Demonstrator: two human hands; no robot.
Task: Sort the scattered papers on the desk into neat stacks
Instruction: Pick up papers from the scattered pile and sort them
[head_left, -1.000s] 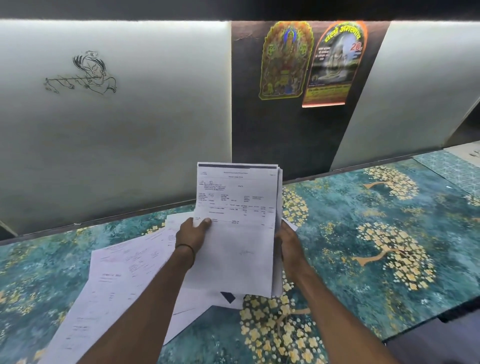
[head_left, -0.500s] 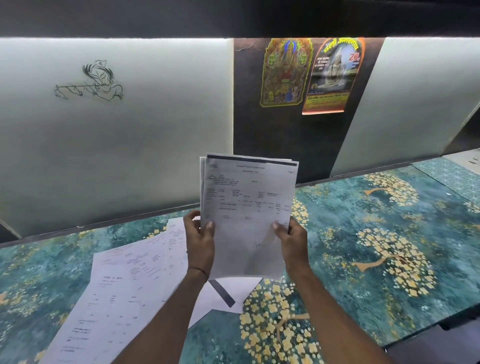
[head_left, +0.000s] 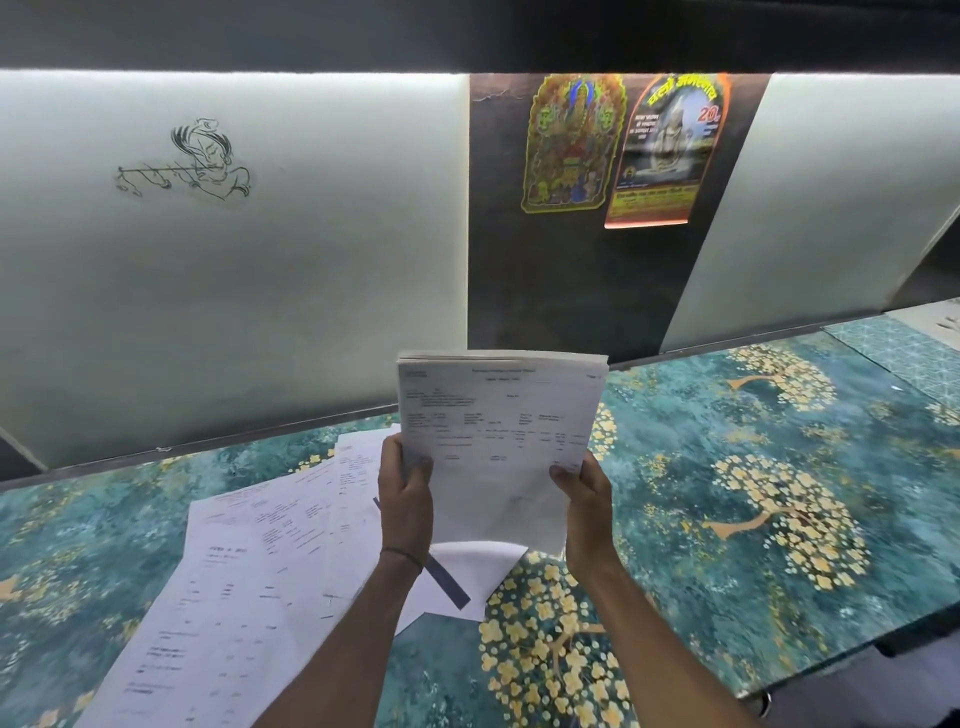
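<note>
White printed sheets (head_left: 249, 587) lie fanned and overlapping on the teal, gold-blossomed desk (head_left: 779, 467), left of the sheaf of papers (head_left: 498, 447). The left hand (head_left: 405, 499) grips the upright sheaf's left edge, thumb in front; the right hand (head_left: 584, 499) grips its right edge.

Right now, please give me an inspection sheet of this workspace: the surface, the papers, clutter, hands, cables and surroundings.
Surface: desk with a teal cover printed with yellow trees.
Job's things: bundle of papers held upright above the desk; loose sheets lying fanned and overlapping on the left part.
Clutter: nothing seen.
Hands: left hand grips the bundle's left edge; right hand grips its right edge.
Cables: nothing seen.
Surroundings: white panels behind the desk, one with a line drawing; two posters on a dark panel.
</note>
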